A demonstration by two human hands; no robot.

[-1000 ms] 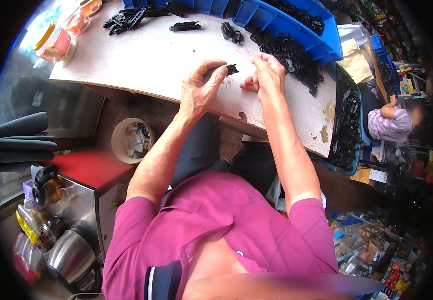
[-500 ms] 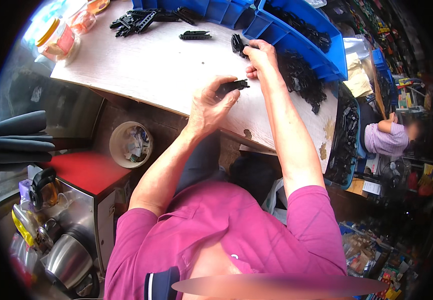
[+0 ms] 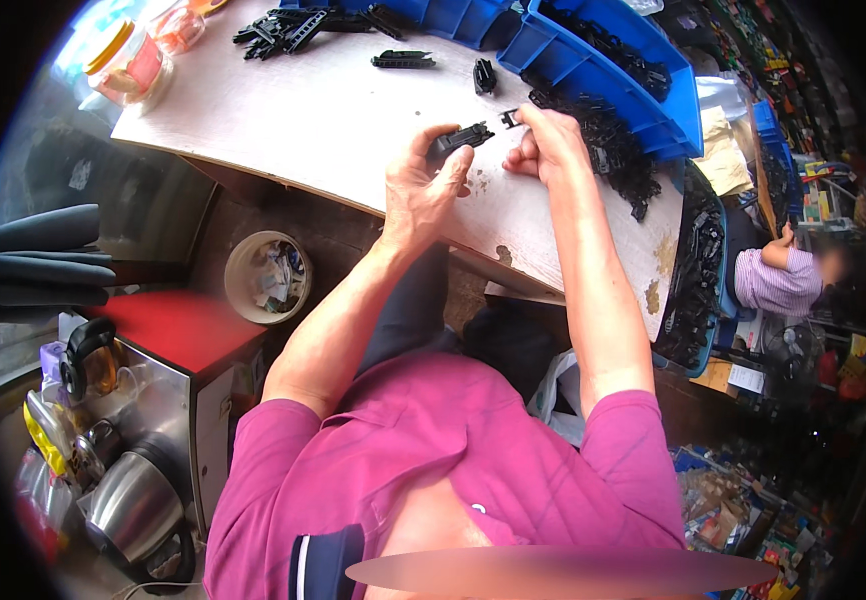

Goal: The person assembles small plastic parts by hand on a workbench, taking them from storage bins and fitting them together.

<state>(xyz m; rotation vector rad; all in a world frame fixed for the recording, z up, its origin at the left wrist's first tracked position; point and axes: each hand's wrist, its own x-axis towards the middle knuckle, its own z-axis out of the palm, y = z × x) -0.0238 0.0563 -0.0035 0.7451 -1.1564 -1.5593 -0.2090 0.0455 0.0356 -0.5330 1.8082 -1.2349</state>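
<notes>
While the left hand (image 3: pixel 418 195) sits near 12 o'clock of the view, its thumb and fingers closed about a black plastic part (image 3: pixel 468 137), we find the right hand (image 3: pixel 556 148) at 1 o'clock, thumb and forefinger pinching a small black piece (image 3: pixel 511 119), other fingers bent inward. We record the piece just beside the part's right-hand end, a narrow gap between them, both held over the white table (image 3: pixel 283 130). Beyond the hands, toward 12, we log two loose items lying apart: a long ridged bar (image 3: pixel 403 60) and a shorter dark assembly (image 3: pixel 485 76). At 11 we note a loose pile of black bars (image 3: pixel 288 35); at 2, a dense heap of dark components (image 3: pixel 621 160) beside a blue bin (image 3: pixel 665 130) at 1, which holds more; individual shapes there we cannot make out. At 10 we have a clear jar (image 3: pixel 135 75) with a yellow lid; at 9, below table level, a round pale bucket (image 3: pixel 240 285) containing scraps and a red-topped cabinet (image 3: pixel 178 325); at 8, a steel vessel (image 3: pixel 138 510); at 3, a co-worker (image 3: pixel 788 280) in a striped shirt.
</notes>
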